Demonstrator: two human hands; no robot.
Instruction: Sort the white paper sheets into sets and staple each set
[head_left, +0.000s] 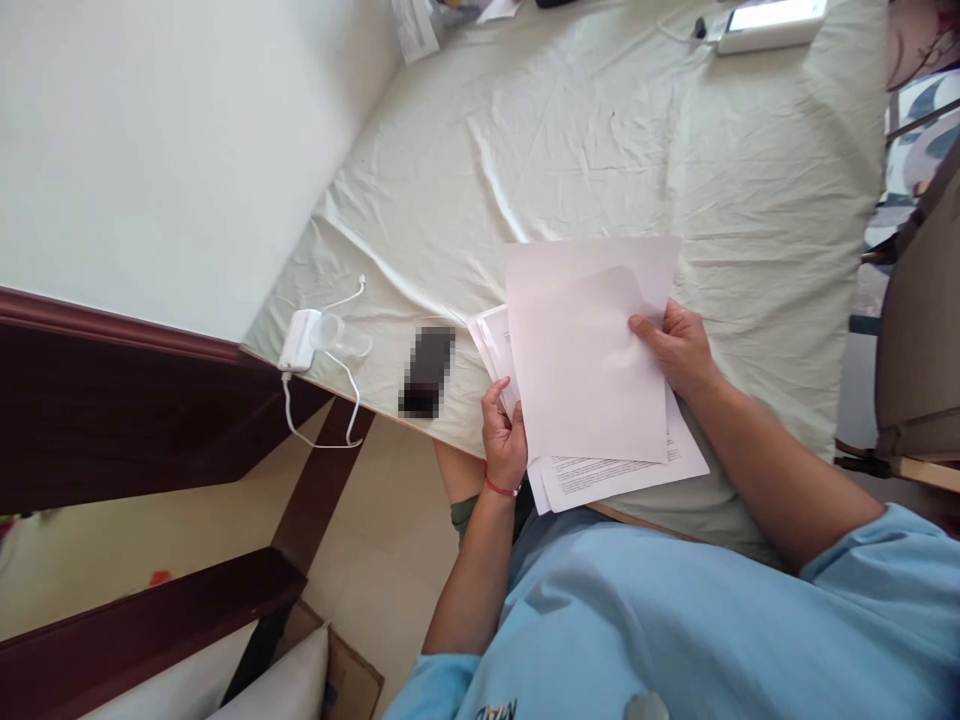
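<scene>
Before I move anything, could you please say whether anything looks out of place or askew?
Nothing looks spilled. The printed white paper sheets stick out askew beneath the blank white paper sheet, not squared with it, and a thin white cable loops past the edge of the pale cloth-covered table, where it might snag.

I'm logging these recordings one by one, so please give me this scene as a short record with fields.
Left hand: at the left edge of the printed sheets; exact grip unclear
Right hand: grips the top sheet by its right edge, thumb on top
Top sheet: visible side blank, partly covering the printed sheets
Surface: cloth-covered table
Left of the left hand: dark pixelated object
Farther left: white box
</scene>
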